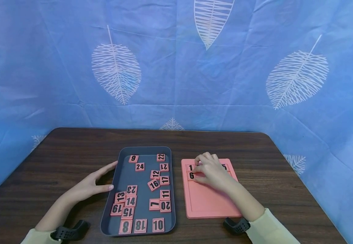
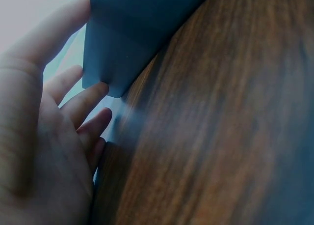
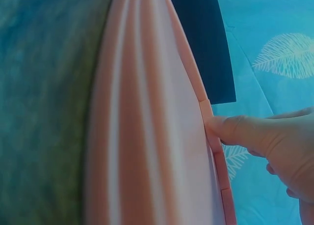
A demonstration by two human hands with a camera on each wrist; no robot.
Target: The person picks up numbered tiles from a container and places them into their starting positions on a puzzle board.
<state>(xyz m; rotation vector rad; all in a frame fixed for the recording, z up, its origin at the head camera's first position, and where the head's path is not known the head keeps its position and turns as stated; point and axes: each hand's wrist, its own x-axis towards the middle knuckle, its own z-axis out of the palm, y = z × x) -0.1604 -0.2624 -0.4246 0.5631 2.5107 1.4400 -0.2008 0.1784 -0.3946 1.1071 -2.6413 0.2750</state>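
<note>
My left hand lies along the left side of a dark grey tray, thumb and fingertips at its rim; in the left wrist view its fingers are extended at the tray's outer wall. Pink number tiles with black digits lie scattered in the tray, such as the 24 tile and the 10 tile. Over the pink board, my right hand pinches the 6 tile at the start of the second row. Its thumb is at a tile edge in the right wrist view.
On the board's top row sit the 1 tile and the 5 tile, with the row between them hidden by the hand. Both things stand on a dark wooden table. Behind it hangs a blue leaf-patterned cloth.
</note>
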